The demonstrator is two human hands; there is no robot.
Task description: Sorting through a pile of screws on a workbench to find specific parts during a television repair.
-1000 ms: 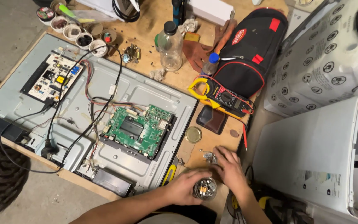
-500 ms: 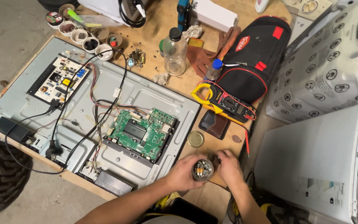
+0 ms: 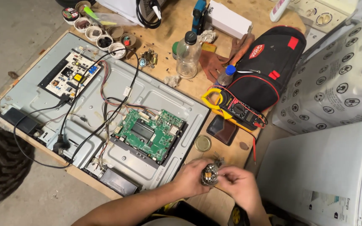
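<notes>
Both hands, left hand (image 3: pixel 193 181) and right hand (image 3: pixel 239 185), pinch a small round metal part (image 3: pixel 209 174) just beside the green circuit board (image 3: pixel 151 134) over the wooden surface (image 3: pixel 208 201).

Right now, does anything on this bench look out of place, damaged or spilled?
Nothing is spilled. The flat panel chassis lies with its back removed, green circuit board and loose wires exposed. The left hand and right hand hold a small round part between them. The bench is cluttered, not visibly damaged.
</notes>
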